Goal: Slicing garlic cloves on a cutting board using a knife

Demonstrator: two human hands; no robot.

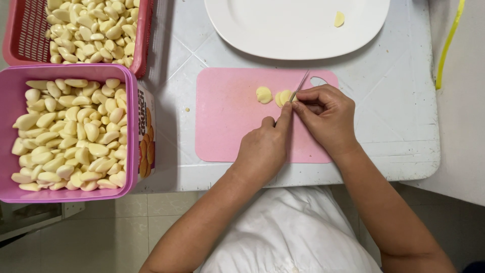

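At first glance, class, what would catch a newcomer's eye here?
The two bins of peeled garlic cloves at left stand out: a purple tub and a red basket behind it. At centre, on a pink cutting board, the right hand slices a clove with a knife, steadied by the left hand.

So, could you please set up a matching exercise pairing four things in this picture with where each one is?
Things:
1. Knife
2. Lone garlic piece
3. Halved clove
4. Pile of peeled cloves

Places:
A. In the purple tub
B. On the white plate
C. In the right hand
D. On the pink cutting board, clear of both hands

Pairs: 1-C, 2-B, 3-D, 4-A
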